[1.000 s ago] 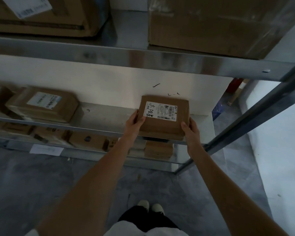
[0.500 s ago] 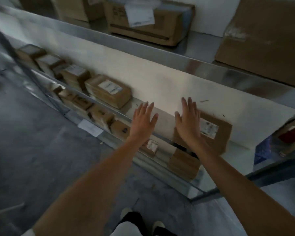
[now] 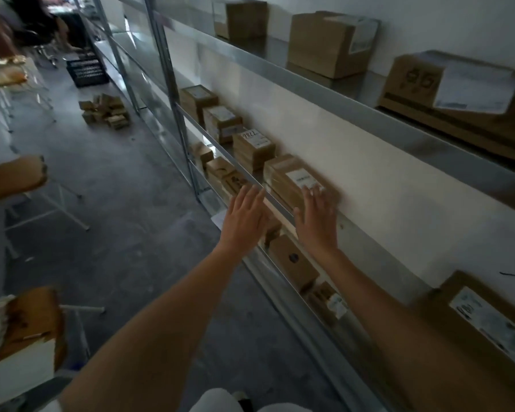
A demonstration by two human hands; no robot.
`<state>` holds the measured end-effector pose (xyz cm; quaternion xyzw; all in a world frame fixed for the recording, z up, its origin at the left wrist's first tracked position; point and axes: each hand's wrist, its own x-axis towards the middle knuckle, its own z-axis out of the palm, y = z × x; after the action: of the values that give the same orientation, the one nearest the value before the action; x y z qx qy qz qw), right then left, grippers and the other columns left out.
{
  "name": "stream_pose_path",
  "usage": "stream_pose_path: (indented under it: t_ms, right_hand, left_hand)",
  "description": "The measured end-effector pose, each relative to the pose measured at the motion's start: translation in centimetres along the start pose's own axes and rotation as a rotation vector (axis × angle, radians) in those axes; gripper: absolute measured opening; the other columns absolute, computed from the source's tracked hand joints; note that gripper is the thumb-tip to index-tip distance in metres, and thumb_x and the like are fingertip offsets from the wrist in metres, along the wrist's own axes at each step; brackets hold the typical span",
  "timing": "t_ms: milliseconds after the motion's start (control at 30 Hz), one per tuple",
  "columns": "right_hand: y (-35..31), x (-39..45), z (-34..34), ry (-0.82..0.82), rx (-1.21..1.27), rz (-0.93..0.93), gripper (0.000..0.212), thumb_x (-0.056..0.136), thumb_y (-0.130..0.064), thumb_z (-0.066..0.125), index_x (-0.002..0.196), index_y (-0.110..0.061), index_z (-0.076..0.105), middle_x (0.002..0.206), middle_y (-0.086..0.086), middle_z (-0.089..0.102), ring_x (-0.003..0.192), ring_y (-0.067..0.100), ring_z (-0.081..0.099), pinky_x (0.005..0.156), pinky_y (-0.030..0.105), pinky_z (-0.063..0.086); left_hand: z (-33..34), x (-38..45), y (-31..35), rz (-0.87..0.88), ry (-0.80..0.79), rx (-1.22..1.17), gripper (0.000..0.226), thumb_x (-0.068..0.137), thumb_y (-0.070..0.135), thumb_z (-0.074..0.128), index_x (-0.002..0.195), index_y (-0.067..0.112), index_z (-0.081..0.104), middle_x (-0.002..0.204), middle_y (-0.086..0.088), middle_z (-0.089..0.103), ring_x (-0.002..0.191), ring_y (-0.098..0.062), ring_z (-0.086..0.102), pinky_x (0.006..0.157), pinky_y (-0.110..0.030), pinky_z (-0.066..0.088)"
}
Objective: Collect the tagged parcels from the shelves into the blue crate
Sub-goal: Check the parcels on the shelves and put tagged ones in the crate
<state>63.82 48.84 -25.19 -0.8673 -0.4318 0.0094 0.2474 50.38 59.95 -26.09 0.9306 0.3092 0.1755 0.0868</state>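
Both my hands reach out with straight, spread fingers and hold nothing. My right hand [image 3: 317, 218] hovers at the near end of a brown parcel [image 3: 292, 181] with a white label on the middle shelf [image 3: 369, 242]. My left hand [image 3: 246, 215] is in front of the shelf's metal edge, beside it. The labelled parcel [image 3: 485, 318] I had before lies on the same shelf at the far right. A dark blue crate [image 3: 85, 72] stands on the floor far down the aisle.
More labelled parcels [image 3: 252, 145] line the middle shelf, smaller boxes [image 3: 293, 266] the lower one, big cartons [image 3: 329, 44] the top one. A heap of small boxes [image 3: 106, 111] lies on the floor near the crate. Chairs [image 3: 15, 178] stand at left.
I let go of the labelled parcel, which stays on the shelf, now at far right. My view swung left along the shelves and both open hands moved to another parcel.
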Motion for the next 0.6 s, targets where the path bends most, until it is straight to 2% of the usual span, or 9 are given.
stream_pose_path:
  t_ms: [233, 433, 600]
  right_hand:
    - [-4.9, 4.8, 4.5, -0.002, 0.032, -0.027, 0.056, 0.102, -0.031, 0.04, 0.153, -0.02, 0.02, 0.162, 0.007, 0.014, 0.15, 0.027, 0.007, 0.12, 0.053, 0.012]
    - [-7.6, 9.3, 8.3, -0.077, 0.021, -0.09, 0.057, 0.101, -0.03, 0.041, 0.153, -0.02, 0.02, 0.162, 0.008, 0.012, 0.15, 0.027, 0.008, 0.12, 0.051, 0.012]
    - [-9.5, 15.6, 11.4, -0.098, 0.045, -0.202, 0.058, 0.101, -0.028, 0.041, 0.154, -0.019, 0.019, 0.162, 0.006, 0.013, 0.15, 0.023, 0.005, 0.12, 0.055, 0.011]
  left_hand:
    - [-1.0, 3.2, -7.8, -0.03, 0.011, 0.035, 0.055, 0.103, 0.039, 0.03, 0.152, 0.018, 0.018, 0.16, -0.005, 0.016, 0.149, -0.022, 0.003, 0.122, -0.043, 0.004]
    - [-0.8, 5.8, -12.7, -0.075, -0.012, 0.057, 0.058, 0.103, 0.043, 0.025, 0.154, 0.019, 0.014, 0.161, -0.004, 0.011, 0.149, -0.02, -0.002, 0.118, -0.037, -0.006]
    - [0.1, 10.3, -17.1, -0.146, -0.035, 0.104, 0.063, 0.098, 0.049, 0.017, 0.154, 0.019, 0.013, 0.161, -0.005, 0.01, 0.149, -0.022, -0.002, 0.118, -0.039, -0.005]
